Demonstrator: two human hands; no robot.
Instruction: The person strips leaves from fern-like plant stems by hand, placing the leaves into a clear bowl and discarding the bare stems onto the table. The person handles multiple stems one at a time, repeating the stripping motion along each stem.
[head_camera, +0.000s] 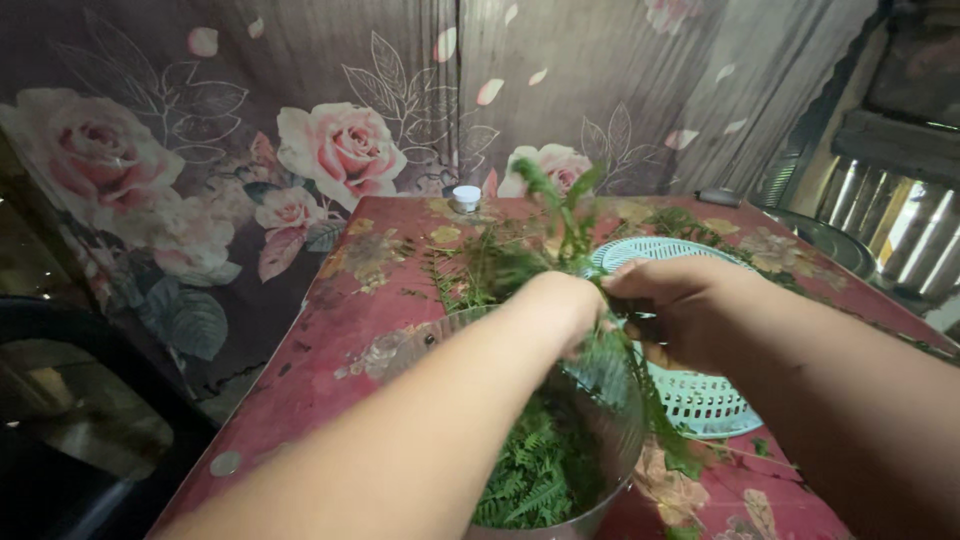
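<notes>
Gripping a leafy green fern sprig (560, 215), the left hand (555, 310) and right hand (675, 305) meet above a metal bowl (620, 440) — both closed around its stems. More fern fronds (535, 475) fill the bowl, which stands on the red floral counter (330, 340) beside a pale green plastic basket (705, 400) — a small white cap (466, 197) sits at the far edge

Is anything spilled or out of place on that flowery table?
Yes, mildly: loose fern sprigs lie scattered on the red floral tablecloth, outside the metal bowl and the pale green basket. A small white cap sits alone near the far edge. Both hands, left hand and right hand, grip a fern stem.
</notes>
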